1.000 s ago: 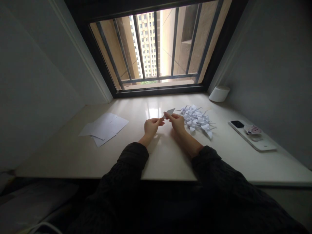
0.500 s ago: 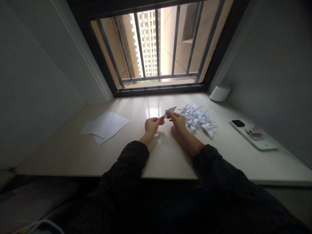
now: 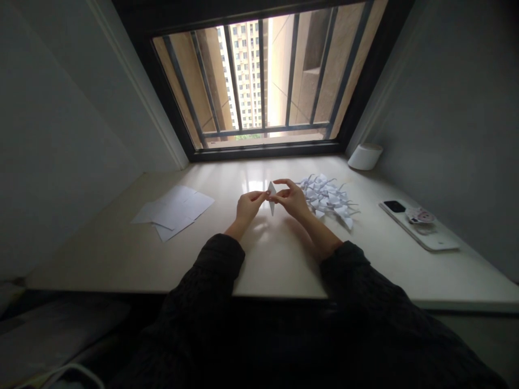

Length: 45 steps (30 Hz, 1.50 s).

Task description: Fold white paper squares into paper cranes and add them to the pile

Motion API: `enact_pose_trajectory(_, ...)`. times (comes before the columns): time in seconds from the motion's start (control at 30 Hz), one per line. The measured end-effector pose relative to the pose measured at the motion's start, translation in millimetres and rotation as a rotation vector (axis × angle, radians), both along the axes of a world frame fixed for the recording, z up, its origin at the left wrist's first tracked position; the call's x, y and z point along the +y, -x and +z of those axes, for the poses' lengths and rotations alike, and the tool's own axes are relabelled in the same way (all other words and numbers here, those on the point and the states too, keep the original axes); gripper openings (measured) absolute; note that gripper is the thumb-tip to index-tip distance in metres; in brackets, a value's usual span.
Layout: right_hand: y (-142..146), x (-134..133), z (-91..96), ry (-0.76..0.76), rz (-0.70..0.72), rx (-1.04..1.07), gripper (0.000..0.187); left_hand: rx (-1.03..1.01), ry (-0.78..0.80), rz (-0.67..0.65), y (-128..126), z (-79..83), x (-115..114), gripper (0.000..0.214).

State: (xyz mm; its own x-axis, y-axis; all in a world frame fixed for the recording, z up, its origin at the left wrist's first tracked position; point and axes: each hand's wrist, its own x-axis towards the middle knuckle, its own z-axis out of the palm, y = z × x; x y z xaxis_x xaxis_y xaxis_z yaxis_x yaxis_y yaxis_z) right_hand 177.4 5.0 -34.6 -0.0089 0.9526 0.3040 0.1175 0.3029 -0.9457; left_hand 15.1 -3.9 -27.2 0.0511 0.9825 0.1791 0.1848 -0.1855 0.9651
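Above the middle of the white sill, a small folded piece of white paper (image 3: pixel 272 207) stands on end, narrow and diamond-shaped. My left hand (image 3: pixel 248 207) pinches its left side between thumb and fingers. From the right, my right hand (image 3: pixel 293 199) grips the same piece, thumb and fingers meeting at its middle, with the index finger raised near the top tip. Just beyond my right hand lies a pile of folded white paper cranes (image 3: pixel 326 197).
Flat white paper sheets (image 3: pixel 182 208) overlap at the left of the sill (image 3: pixel 121 259). To the right lies a phone (image 3: pixel 421 229) with a round grip on its back. A white cylindrical object (image 3: pixel 365 156) stands by the right wall, near the barred window (image 3: pixel 263 81).
The folded paper has turned from slanting up to the right to standing upright. My right hand's index finger has lifted, and my left hand has shifted slightly left.
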Motion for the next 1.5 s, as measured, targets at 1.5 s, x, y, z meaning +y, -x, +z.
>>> enact_pose_trajectory(1.5,15.7,-14.8,0.8,-0.199,-0.139,-0.216,0.035,-0.246,0.159,0.117,0.7,10.9,-2.7,0.038)
